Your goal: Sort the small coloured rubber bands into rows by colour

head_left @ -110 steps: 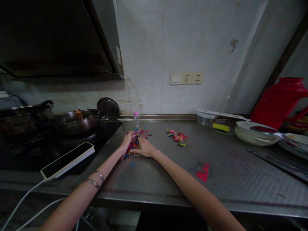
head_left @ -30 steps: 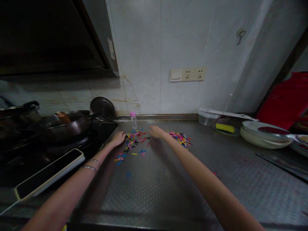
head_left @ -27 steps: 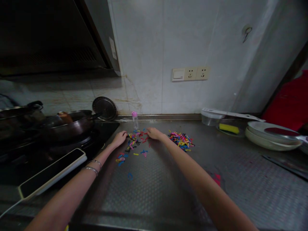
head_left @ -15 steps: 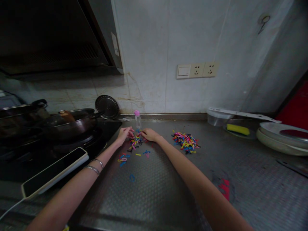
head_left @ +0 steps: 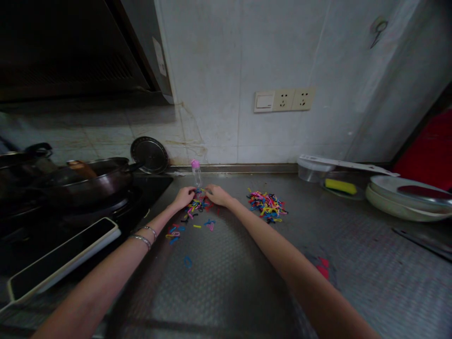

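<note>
My left hand [head_left: 184,197] and my right hand [head_left: 218,195] face each other at the near end of a clear bottle with a pink cap [head_left: 196,173]. The fingers of both hands are drawn together, and I cannot make out what is between them. Just below the fingertips lies a loose heap of small coloured elastic bands [head_left: 196,205]. A few more bands [head_left: 174,234] are scattered nearer to me, with one blue band [head_left: 188,262] apart from the others. To the right of my right hand is a larger pile of coloured bands [head_left: 267,205].
A phone-like device [head_left: 63,261] lies at the left by the black stove, where a pan [head_left: 102,176] stands. A round metal lid [head_left: 149,154] leans on the wall. At right are a clear tub [head_left: 310,170], a yellow sponge [head_left: 341,186] and stacked dishes [head_left: 406,205].
My left fingers have closed in and moved to the bottle's near end, beside my right fingertips. The whole view has shifted slightly; the large pile looks the same.
</note>
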Tool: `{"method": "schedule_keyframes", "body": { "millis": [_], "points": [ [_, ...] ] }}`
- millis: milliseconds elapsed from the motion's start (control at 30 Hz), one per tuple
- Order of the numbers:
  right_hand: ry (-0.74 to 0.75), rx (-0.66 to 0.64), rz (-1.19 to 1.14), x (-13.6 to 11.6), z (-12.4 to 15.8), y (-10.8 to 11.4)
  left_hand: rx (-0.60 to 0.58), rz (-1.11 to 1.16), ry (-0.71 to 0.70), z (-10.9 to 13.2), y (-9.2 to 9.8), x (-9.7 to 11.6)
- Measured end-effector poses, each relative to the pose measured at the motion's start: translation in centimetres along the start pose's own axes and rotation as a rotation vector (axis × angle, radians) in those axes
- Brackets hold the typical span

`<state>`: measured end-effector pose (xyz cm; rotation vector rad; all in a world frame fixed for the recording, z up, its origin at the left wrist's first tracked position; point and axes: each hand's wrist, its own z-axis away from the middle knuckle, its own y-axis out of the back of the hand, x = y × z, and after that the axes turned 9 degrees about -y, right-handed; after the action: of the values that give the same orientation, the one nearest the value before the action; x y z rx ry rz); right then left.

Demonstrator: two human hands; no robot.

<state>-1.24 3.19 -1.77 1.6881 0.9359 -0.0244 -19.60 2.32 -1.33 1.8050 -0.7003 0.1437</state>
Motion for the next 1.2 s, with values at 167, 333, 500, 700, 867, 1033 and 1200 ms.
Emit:
{"method": "schedule_keyframes", "body": {
  "millis": [167,333,500,700,867,1033,1200],
  "points": [
    [0.007,-0.101,0.073,-0.2,-0.7,-1.3,0.043,0.143,0.056,-0.1,0.0,0.6],
    [0.086,-0.107,-0.047,-1.0,0.0,-1.3,0.093,0.367,0.13,0.4,0.7,1.2],
    [0.062,-0.094,-0.232,-1.9,1.8,-0.2,0.072,0.557,0.187,1.5,1.2,1.9],
    [0.007,-0.094,-0.448,-3.5,4.2,0.8,0.015,0.744,0.193,2.9,1.2,2.9],
    [-0.126,0.034,-0.437,-2.8,4.5,1.5,-0.004,0.802,0.196,3.8,2.1,3.0],
    [-0.248,0.137,-0.338,-1.0,4.5,2.4,0.28,0.561,0.237,3.9,2.9,1.0],
    [-0.306,0.112,-0.258,-0.9,5.2,1.9,0.2,0.287,0.149,4.4,2.5,-0.3]
  ]
}}
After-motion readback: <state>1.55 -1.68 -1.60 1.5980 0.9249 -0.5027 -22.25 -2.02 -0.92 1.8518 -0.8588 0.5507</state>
